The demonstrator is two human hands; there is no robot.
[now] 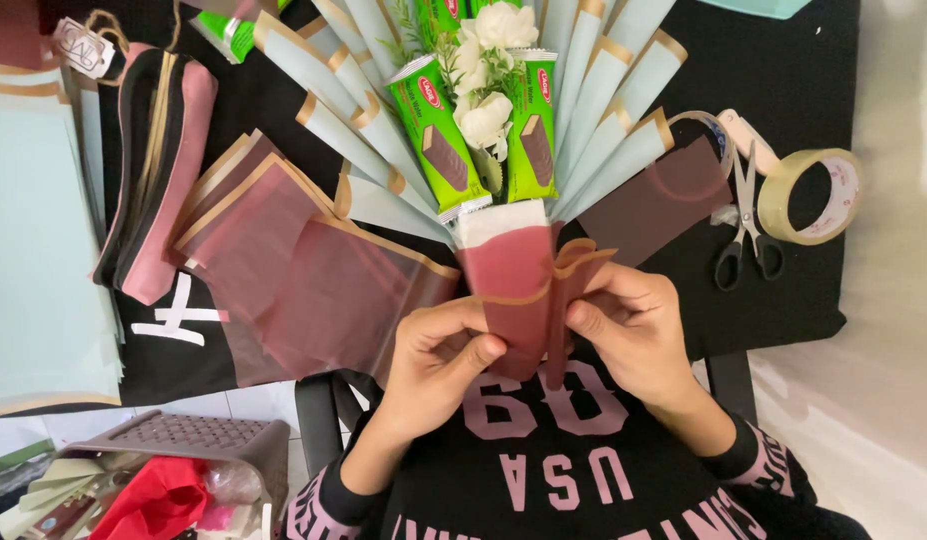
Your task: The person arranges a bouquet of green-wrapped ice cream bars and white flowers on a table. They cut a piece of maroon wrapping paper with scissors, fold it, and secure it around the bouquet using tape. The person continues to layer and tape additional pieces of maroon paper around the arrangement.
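The left hand (pixel 438 350) is closed in a pinch, thumb and curled fingers gripping the lower left edge of the dark red wrapping sheet (pixel 513 290); the right hand (pixel 628 330) is likewise closed, thumb and forefinger grasping the same sheet's folded, gold-trimmed right edge, so both hands hold the sheet around the base of the bouquet (pixel 483 120), directly between and just above them; the sheet is translucent maroon with a thin gold border, creased into a vertical pleat at its right side. Beyond the hands the bouquet fans out: two green snack bar packets (pixel 441 135) flank white flowers (pixel 486 75), ringed by rolled pale blue paper cones (pixel 603 90) with gold rims. Left of the left hand lie loose maroon sheets (pixel 313 280), and further left a stack of pale blue paper (pixel 38 250); right of the right hand lie scissors (pixel 745 235) and, just beside them, a tape roll (pixel 813 195). All rest on a black cloth-covered table (pixel 783 80); near the left elbow stands a brown basket (pixel 183 440) of scraps; the floor is pale tile.
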